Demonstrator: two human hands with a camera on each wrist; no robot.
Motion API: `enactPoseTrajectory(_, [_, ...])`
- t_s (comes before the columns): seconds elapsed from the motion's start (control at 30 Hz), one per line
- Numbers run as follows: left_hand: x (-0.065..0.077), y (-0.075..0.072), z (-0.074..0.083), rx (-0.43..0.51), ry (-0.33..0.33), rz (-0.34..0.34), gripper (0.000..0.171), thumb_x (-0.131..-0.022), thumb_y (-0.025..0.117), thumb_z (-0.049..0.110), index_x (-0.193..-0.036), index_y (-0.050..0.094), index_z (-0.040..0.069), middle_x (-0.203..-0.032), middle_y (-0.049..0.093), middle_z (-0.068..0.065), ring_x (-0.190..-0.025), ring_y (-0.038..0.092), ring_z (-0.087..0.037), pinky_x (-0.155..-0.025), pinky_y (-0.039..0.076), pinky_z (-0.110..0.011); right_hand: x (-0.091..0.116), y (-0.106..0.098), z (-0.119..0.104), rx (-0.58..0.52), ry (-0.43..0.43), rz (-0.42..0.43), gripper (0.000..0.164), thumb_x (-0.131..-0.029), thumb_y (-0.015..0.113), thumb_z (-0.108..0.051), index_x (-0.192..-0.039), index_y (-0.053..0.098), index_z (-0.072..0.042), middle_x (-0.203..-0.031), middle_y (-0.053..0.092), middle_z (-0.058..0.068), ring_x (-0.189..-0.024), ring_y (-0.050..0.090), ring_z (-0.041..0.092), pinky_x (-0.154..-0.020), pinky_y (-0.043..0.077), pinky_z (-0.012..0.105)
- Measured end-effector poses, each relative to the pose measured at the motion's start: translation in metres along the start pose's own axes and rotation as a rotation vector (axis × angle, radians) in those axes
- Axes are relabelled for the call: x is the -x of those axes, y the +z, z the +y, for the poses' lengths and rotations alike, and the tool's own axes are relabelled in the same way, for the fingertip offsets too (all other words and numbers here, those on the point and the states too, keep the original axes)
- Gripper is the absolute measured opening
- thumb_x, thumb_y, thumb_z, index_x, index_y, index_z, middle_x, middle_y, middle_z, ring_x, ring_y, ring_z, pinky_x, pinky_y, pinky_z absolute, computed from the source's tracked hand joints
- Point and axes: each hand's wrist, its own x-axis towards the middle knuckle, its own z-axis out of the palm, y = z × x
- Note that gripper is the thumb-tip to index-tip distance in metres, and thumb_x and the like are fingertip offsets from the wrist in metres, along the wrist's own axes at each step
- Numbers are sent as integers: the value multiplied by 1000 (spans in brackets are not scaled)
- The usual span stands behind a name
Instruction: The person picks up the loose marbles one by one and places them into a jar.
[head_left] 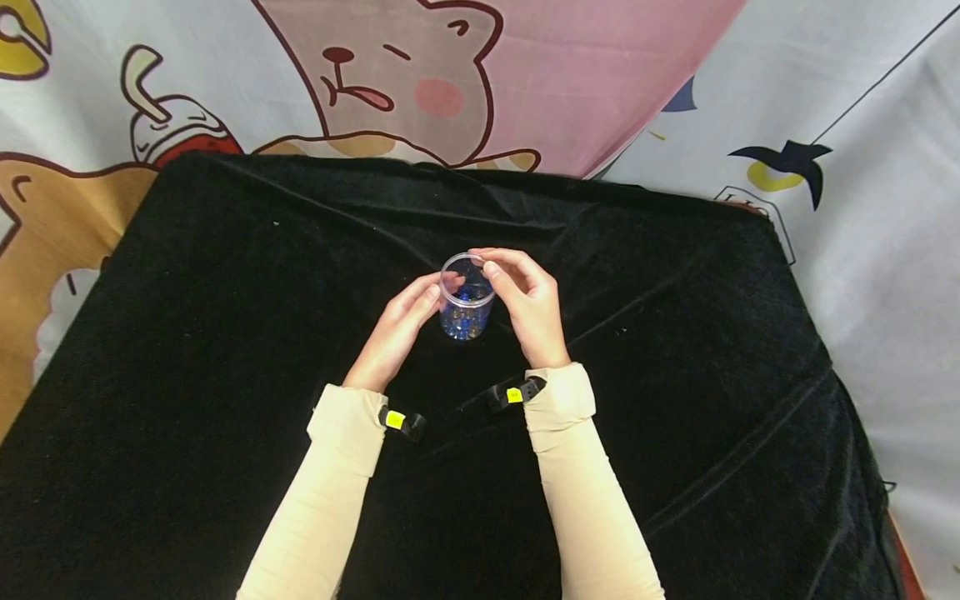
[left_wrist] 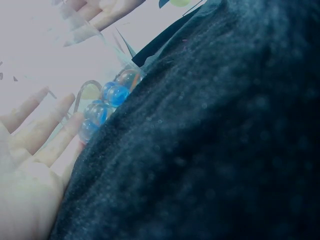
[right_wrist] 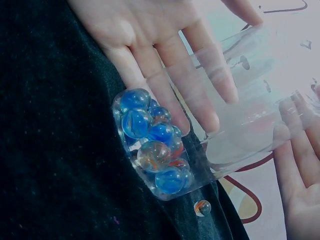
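A clear plastic cup (head_left: 465,312) stands upright on the black cloth, with several glass marbles (right_wrist: 150,135) at its bottom, blue and orange swirled. My right hand (head_left: 534,304) holds the cup from the right, thumb near the rim and fingers along the far side. From the left, my left hand (head_left: 401,321) rests its fairly straight fingers against the wall, thumb beside it. In the left wrist view, the left fingers (left_wrist: 42,125) lie close to the marbles. One marble (right_wrist: 202,207) shows just outside the cup in the right wrist view.
Black cloth (head_left: 225,375) with folds covers the table. Behind it hangs a printed curtain (head_left: 600,75) with cartoon animals. A dark band with a yellow tag (head_left: 395,420) sits at the left wrist, and another band (head_left: 513,395) at the right.
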Motion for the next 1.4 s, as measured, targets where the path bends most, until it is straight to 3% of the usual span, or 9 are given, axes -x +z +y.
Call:
enactPoseTrajectory(0.47, [1, 0, 0, -3, 4, 2, 43, -109, 47, 37, -144, 56, 13, -149, 59, -4, -142, 52, -18, -125, 35, -46, 0, -1, 0, 5, 43, 31, 31, -106, 55, -20, -126, 67, 1, -125, 74, 15, -116, 72, 19, -107, 54, 37])
enactPoseTrajectory(0.67, [0, 1, 0, 1, 14, -6, 44, -109, 47, 37, -144, 55, 11, -149, 59, -5, -143, 52, -18, -125, 34, -46, -3, -3, 7, 13, 76, 144, 30, -107, 53, -18, -122, 68, 4, -112, 76, 9, -104, 73, 13, -100, 58, 32])
enactPoseTrajectory(0.87, [0, 1, 0, 11, 9, -13, 46, -109, 47, 37, -145, 53, 10, -151, 57, -6, -144, 51, -18, -126, 34, -44, -4, -9, 14, 21, 163, 234, 28, -106, 54, -14, -123, 66, 5, -110, 74, 17, -94, 73, 12, -96, 59, 35])
enactPoseTrajectory(1.2, [0, 2, 0, 4, 10, -14, 44, -109, 46, 35, -145, 54, 10, -150, 58, -7, -144, 51, -19, -125, 34, -45, -3, -18, 24, 8, 267, 221, 26, -106, 54, -12, -122, 66, 6, -98, 74, 2, -83, 71, 9, -79, 60, 23])
enactPoseTrajectory(1.4, [-1, 1, -1, 10, 8, -9, 43, -109, 46, 33, -144, 54, 9, -150, 57, -7, -144, 50, -20, -126, 32, -45, -3, -20, 30, 35, 345, 156, 33, -105, 51, -8, -135, 60, 2, -90, 70, -5, -73, 68, 7, -66, 55, 18])
